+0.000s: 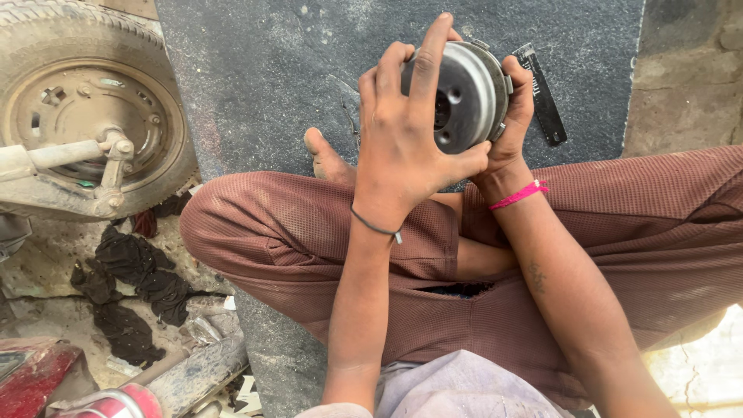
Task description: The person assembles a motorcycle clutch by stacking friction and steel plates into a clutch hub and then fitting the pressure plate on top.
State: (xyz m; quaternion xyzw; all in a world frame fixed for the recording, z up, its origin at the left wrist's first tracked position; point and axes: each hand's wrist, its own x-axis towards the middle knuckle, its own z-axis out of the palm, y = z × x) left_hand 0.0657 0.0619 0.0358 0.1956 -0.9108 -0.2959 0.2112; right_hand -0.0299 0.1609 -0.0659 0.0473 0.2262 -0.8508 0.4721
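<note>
head view | my left hand (402,147) spread over the face of a round metal drum (464,97), fingers gripping its rim | my right hand (512,116) clasps the drum's far edge | drum held above my crossed legs (309,232) | black flat tool (543,93) on the dark mat (263,70) just beyond | wheel (85,108) at left, dark rags (131,286) below it

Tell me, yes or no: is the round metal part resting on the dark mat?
No: both the left hand and right hand hold the round metal part up above the dark mat.
</note>
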